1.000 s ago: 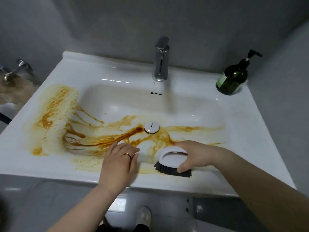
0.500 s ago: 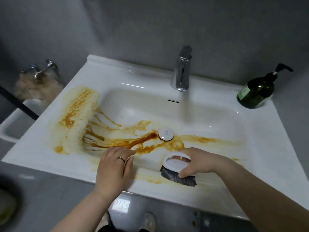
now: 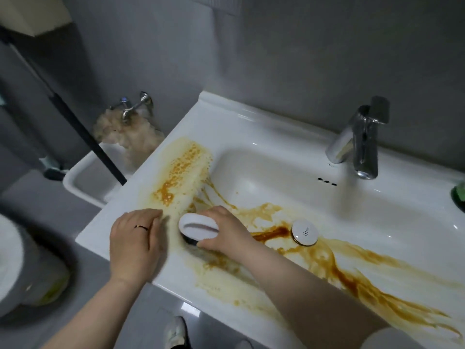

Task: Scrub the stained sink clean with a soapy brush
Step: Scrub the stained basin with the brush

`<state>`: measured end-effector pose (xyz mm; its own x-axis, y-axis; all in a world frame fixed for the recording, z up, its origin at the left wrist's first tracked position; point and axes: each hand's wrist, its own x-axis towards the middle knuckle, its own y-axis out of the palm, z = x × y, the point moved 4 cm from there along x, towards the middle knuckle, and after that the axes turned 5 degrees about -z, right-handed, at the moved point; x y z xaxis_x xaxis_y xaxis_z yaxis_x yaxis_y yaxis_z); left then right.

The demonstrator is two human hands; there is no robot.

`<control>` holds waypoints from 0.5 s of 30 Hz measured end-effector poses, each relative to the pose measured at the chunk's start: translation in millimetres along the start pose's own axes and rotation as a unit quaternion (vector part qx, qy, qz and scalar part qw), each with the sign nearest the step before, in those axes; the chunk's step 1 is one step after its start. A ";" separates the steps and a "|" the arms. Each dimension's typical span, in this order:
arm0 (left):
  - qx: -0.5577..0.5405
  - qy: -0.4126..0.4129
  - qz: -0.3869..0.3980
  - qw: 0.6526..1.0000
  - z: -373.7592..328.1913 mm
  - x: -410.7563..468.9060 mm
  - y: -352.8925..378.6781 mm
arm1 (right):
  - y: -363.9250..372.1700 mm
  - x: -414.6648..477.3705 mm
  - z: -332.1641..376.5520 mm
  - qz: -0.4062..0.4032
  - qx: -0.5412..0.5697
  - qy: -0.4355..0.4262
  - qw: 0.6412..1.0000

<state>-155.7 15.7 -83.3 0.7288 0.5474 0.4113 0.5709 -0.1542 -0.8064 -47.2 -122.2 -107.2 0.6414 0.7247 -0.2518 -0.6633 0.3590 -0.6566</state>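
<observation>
Grey walls (image 3: 276,59) stand behind the white sink (image 3: 251,137), with brown stains (image 3: 357,273) over its left rim and basin. At the basin's left edge the right hand (image 3: 226,235) grips the brush (image 3: 197,226), the left hand (image 3: 134,243) rests flat on the rim; nearly all scrubbing seems left

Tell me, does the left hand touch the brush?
Apart. The head view shows a strip of stained sink between the left hand and the brush; only the right hand holds the brush.
</observation>
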 end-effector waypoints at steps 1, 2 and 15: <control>0.002 0.005 0.002 1.000 0.5 -0.4 1.3 | 2.8 7.2 -3.2 -0.008 -0.001 0.003 1.000; -0.001 0.008 0.005 1.000 -0.3 -1.6 1.9 | 2.0 12.2 -6.7 -0.019 -0.015 0.006 1.000; -0.021 0.034 0.000 0.999 3.1 -0.8 4.0 | -10.9 39.2 -31.7 -0.093 0.002 0.072 0.993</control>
<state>-155.1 17.2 -88.1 0.7524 0.4906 0.4395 0.5847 -0.1904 -0.7886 -2.6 -116.2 -132.5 0.8019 0.5533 -0.2253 -0.5286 0.4815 -0.6991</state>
